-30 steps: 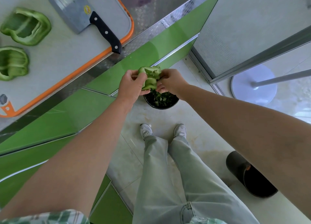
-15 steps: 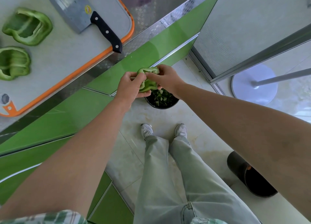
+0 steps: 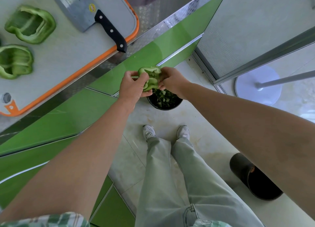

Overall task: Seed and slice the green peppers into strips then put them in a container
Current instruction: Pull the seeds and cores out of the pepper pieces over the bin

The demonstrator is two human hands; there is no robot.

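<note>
Both hands gripping pepper (image 3: 150,78) at frame centre: left hand (image 3: 133,87) cradling, right hand (image 3: 172,81) pinching core. Advice: keeping it over bin (image 3: 164,102), pulling seeds downward.

Blk slipper (image 3: 254,177), white stand base (image 3: 258,85).

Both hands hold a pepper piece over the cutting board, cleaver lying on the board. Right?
Not quite: the head view shows the left hand and right hand holding the pepper piece over the black bin on the floor. The cleaver does lie on the cutting board.
</note>
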